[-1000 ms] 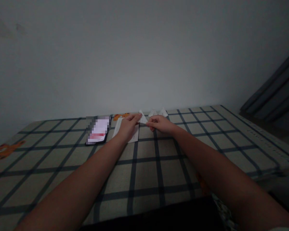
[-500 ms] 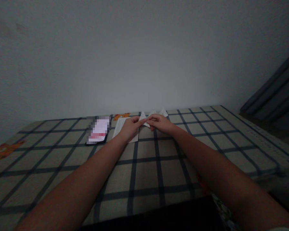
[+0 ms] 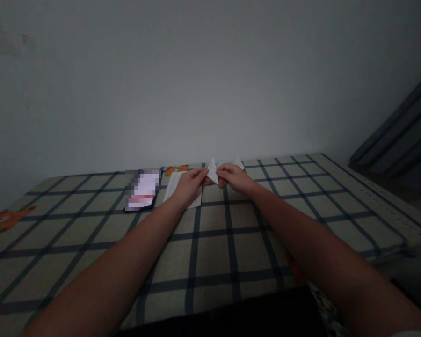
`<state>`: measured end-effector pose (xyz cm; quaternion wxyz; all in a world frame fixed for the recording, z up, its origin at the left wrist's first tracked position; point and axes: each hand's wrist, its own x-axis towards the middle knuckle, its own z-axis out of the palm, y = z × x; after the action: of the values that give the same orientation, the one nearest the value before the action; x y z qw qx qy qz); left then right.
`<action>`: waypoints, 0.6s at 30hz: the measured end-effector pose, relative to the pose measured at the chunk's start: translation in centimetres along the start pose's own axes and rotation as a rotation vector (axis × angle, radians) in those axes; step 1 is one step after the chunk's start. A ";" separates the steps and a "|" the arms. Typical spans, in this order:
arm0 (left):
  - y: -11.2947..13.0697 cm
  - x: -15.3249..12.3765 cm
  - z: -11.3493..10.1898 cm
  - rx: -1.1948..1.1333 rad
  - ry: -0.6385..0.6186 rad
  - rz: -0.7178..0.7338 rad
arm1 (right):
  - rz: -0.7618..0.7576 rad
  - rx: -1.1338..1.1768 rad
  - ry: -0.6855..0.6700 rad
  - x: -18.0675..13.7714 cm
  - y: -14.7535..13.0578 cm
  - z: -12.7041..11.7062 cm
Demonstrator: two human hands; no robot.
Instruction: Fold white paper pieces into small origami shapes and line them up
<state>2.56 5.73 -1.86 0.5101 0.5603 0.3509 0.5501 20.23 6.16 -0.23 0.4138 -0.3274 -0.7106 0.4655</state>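
Observation:
Between my two hands is a small piece of folded white paper (image 3: pixel 213 172), roughly diamond-shaped with faint marks on it. My left hand (image 3: pixel 191 185) pinches its left edge between thumb and fingers. On the opposite edge, my right hand (image 3: pixel 233 178) grips it with thumb and fingertips. Partly under my left hand lies a flat white printed sheet (image 3: pixel 173 183). Just behind my right hand a pointed white paper piece (image 3: pixel 238 163) shows, mostly hidden by the hand.
A phone (image 3: pixel 145 187) with a lit, blurred screen lies to the left of the sheet. The checked cloth (image 3: pixel 210 252) covers the surface up to a pale wall (image 3: pixel 210 84). Dark folded fabric (image 3: pixel 403 117) hangs at the right.
The folded paper has turned in my fingers, and more of its face shows. My hands have moved slightly apart along its edges.

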 end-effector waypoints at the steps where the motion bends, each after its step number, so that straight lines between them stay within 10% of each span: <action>1: -0.1 0.0 0.0 -0.010 -0.013 0.004 | 0.000 0.012 -0.014 0.0 0.1 0.0; 18: 0.3 -0.3 0.3 -0.070 0.103 -0.093 | -0.001 0.015 0.000 0.0 0.3 -0.3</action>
<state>2.77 5.28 -1.63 0.5358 0.4960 0.3828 0.5660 20.46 6.39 -0.43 0.4166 -0.3241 -0.7072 0.4705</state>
